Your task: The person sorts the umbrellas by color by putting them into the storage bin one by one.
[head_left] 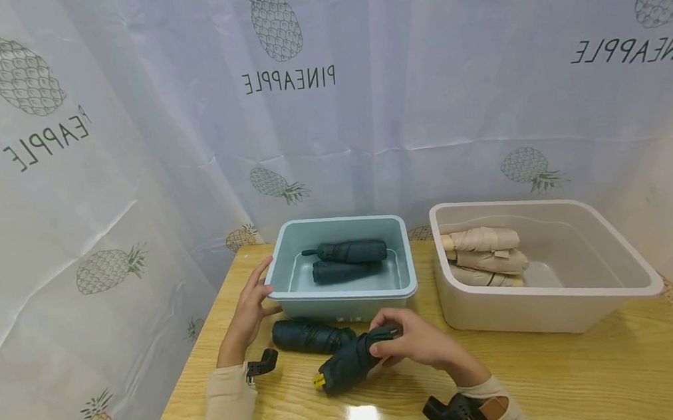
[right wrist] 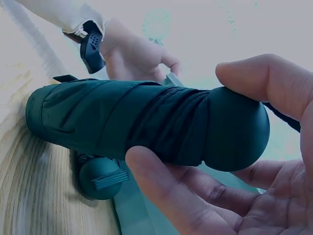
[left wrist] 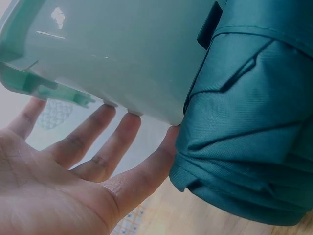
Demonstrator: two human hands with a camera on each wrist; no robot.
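My right hand point(head_left: 417, 342) grips a folded dark green umbrella point(head_left: 350, 365) by its handle end, thumb on one side and fingers on the other. The umbrella is tilted, with a yellow tag at its far-left end. In the right wrist view its rounded handle point(right wrist: 238, 129) sits between thumb and fingers. My left hand point(head_left: 249, 314) rests its extended fingertips against the left side of a light blue bin point(head_left: 344, 296). A second folded dark green umbrella point(head_left: 308, 336) lies on the table in front of that bin, close to the left hand's fingers.
Inside the blue bin lie two dark green folded umbrellas point(head_left: 352, 251). A larger off-white bin point(head_left: 501, 309) to the right holds several beige folded umbrellas point(head_left: 486, 239) on its left side. Both bins stand on a wooden table point(head_left: 567, 376), before a pineapple-print curtain point(head_left: 376, 113).
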